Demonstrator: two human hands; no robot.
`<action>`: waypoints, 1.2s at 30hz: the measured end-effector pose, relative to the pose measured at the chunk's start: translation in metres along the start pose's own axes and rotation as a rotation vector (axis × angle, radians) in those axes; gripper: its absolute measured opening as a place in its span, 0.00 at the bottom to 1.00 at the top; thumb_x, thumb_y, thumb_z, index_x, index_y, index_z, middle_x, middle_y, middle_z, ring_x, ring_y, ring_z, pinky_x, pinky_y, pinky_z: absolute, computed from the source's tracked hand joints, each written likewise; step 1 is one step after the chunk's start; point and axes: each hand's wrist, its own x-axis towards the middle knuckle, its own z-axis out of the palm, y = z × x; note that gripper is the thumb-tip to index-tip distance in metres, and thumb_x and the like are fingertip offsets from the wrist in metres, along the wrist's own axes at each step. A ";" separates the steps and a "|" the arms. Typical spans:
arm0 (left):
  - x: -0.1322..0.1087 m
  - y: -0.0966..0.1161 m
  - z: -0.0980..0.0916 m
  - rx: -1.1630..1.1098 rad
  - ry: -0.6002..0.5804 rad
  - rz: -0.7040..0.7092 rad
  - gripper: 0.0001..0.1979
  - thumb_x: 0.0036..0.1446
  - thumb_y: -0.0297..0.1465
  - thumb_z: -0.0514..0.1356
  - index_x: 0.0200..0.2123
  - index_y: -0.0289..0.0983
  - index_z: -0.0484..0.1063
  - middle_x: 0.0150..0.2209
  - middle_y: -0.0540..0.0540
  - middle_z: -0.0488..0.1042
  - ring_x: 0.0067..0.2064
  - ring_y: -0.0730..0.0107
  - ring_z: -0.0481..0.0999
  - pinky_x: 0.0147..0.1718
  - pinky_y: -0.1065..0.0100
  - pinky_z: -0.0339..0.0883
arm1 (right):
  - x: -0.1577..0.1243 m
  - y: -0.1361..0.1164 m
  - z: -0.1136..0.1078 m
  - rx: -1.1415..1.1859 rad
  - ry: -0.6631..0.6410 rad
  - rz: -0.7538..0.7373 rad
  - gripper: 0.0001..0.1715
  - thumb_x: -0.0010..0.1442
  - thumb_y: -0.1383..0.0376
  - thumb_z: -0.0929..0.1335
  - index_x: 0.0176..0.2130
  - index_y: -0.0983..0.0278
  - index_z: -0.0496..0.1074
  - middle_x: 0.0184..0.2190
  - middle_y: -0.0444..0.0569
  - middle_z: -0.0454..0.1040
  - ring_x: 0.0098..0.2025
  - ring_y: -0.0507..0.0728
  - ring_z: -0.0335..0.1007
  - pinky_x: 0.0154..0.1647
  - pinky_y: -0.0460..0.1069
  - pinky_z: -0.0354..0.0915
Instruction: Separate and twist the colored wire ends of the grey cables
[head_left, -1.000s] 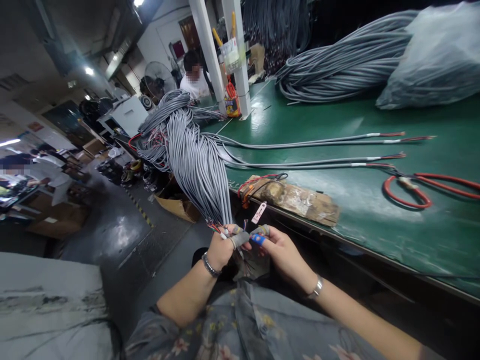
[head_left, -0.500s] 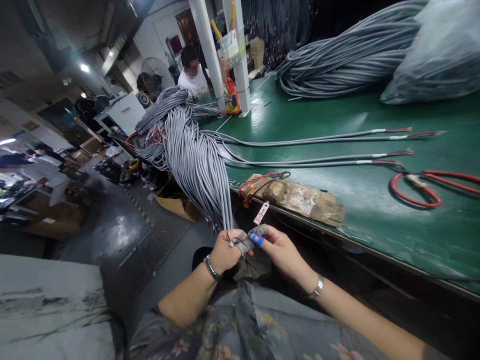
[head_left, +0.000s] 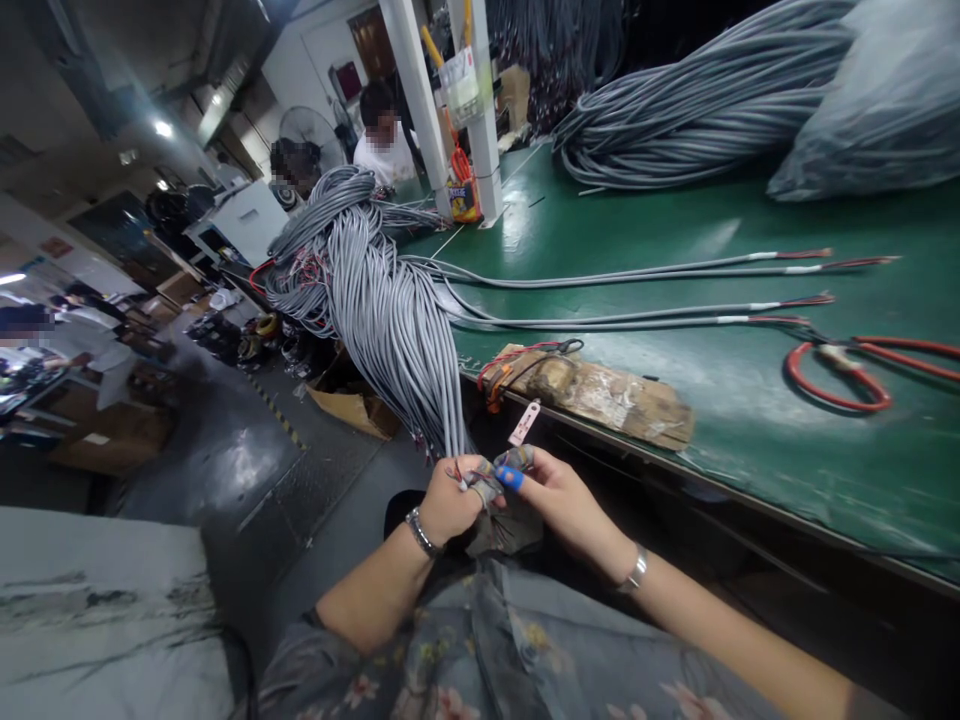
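My left hand [head_left: 456,497] is closed round the end of a grey cable, where thin coloured wires [head_left: 456,474] come out near the thumb. Against it, my right hand [head_left: 546,482] pinches at the wire ends with thumb and forefinger; tape wraps several fingertips, blue on the right thumb. The exact wire between the right fingertips is too small to make out. A big bundle of grey cables [head_left: 390,310] hangs over the bench edge just beyond my hands. Four grey cables with stripped ends [head_left: 765,270] lie across the green bench [head_left: 645,240].
A wooden block [head_left: 607,398] lies at the bench edge, with a pink tag [head_left: 524,424] hanging beside it. Red-handled scissors [head_left: 836,375] are at the right. More cables [head_left: 697,110] and a plastic bag [head_left: 877,110] lie behind. A person [head_left: 382,140] sits beyond a white post [head_left: 480,140].
Both hands stay together in nearly the same place, with slight finger movement at the wires. The view has shifted a little.
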 end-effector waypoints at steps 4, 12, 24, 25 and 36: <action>-0.001 0.001 0.003 -0.008 0.022 -0.012 0.12 0.50 0.37 0.63 0.21 0.35 0.72 0.20 0.47 0.75 0.24 0.71 0.73 0.25 0.71 0.65 | 0.000 0.002 0.000 -0.011 0.028 -0.016 0.22 0.42 0.49 0.76 0.25 0.62 0.70 0.20 0.41 0.70 0.23 0.52 0.63 0.28 0.49 0.63; 0.000 0.004 0.002 -0.030 -0.024 0.003 0.15 0.51 0.41 0.62 0.22 0.35 0.72 0.20 0.47 0.74 0.25 0.71 0.72 0.28 0.70 0.67 | -0.001 0.006 0.006 0.238 0.123 0.132 0.18 0.39 0.55 0.77 0.23 0.62 0.70 0.17 0.39 0.67 0.20 0.49 0.59 0.23 0.46 0.57; -0.001 0.013 -0.004 -0.049 -0.005 -0.059 0.19 0.49 0.44 0.63 0.18 0.35 0.71 0.19 0.46 0.73 0.21 0.73 0.69 0.23 0.71 0.64 | 0.003 0.008 -0.004 0.356 0.234 0.158 0.23 0.36 0.50 0.79 0.24 0.62 0.71 0.19 0.39 0.67 0.21 0.48 0.57 0.23 0.45 0.58; -0.001 0.015 -0.004 -0.076 0.007 -0.074 0.20 0.48 0.46 0.63 0.17 0.35 0.71 0.18 0.46 0.73 0.21 0.72 0.69 0.23 0.71 0.64 | 0.001 0.007 -0.006 0.378 0.198 0.176 0.25 0.36 0.48 0.78 0.25 0.62 0.72 0.21 0.41 0.68 0.22 0.48 0.58 0.24 0.46 0.60; -0.003 0.003 0.001 0.115 0.001 0.054 0.12 0.51 0.34 0.60 0.19 0.35 0.70 0.20 0.48 0.73 0.23 0.73 0.69 0.24 0.72 0.62 | 0.001 -0.005 -0.004 -0.074 -0.010 0.062 0.27 0.36 0.47 0.78 0.27 0.62 0.71 0.23 0.42 0.71 0.26 0.52 0.63 0.29 0.49 0.61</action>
